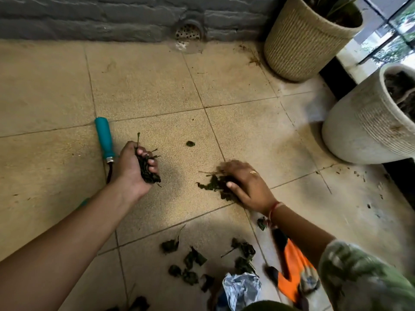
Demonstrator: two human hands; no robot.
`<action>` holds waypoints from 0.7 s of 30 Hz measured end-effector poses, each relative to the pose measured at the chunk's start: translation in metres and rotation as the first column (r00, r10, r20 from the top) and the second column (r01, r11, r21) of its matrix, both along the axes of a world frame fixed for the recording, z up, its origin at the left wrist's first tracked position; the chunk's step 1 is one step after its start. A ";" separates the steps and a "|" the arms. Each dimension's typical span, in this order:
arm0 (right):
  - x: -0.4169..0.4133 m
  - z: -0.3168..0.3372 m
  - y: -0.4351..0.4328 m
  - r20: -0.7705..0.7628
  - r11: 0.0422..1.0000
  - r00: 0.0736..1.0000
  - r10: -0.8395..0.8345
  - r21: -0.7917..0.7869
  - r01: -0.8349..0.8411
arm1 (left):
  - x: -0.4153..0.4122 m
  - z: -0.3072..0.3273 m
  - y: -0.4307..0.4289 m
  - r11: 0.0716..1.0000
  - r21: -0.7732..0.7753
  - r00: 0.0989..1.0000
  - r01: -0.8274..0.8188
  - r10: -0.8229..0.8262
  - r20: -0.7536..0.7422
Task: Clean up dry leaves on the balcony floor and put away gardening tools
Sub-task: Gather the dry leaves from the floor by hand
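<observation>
My left hand (132, 167) grips a bunch of dark dry leaves (148, 170) just above the tiled floor. My right hand (246, 182) lies over a small heap of leaves (212, 186) on the floor, fingers curled onto it and blurred by motion. A single leaf (190, 143) lies farther off. Several loose leaves (195, 259) are scattered near me. A garden tool with a teal handle (104, 138) lies on the tiles left of my left hand, its metal end partly hidden behind the hand.
Two ribbed plant pots stand at the right, one beige (298, 41) by the grey wall, one white (368, 129) nearer. A floor drain (188, 32) sits at the wall's base. An orange-and-black glove (292, 277) and a crumpled plastic bag (241, 290) lie close to me.
</observation>
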State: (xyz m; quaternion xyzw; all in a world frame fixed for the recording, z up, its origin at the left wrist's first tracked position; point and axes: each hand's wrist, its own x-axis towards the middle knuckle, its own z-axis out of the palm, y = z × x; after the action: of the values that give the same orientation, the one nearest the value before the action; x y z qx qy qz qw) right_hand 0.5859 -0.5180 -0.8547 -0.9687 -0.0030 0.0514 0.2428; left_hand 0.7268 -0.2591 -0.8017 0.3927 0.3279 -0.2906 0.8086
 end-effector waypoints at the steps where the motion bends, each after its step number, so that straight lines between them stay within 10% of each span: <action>1: -0.019 0.001 0.002 0.022 0.981 0.982 -0.186 0.054 0.184 | -0.001 0.001 -0.001 1.000 -0.005 1.000 -0.005 0.005 0.000; 6: -0.080 -0.010 0.026 -0.036 0.655 0.654 -0.755 -0.051 0.754 | -0.008 0.001 -0.002 1.000 0.000 1.000 -0.009 0.009 -0.004; 21: 0.066 -0.026 0.073 0.040 0.953 0.952 -0.303 0.019 0.303 | -0.014 -0.007 0.016 0.997 0.059 0.998 -0.041 0.044 -0.046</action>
State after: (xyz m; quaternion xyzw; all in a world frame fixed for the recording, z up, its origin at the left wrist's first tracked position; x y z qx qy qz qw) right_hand 0.6521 -0.4453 -0.8805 -0.9571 0.1402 -0.0068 0.2537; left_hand 0.7130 -0.2432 -0.8088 0.4018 0.3636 -0.2731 0.7949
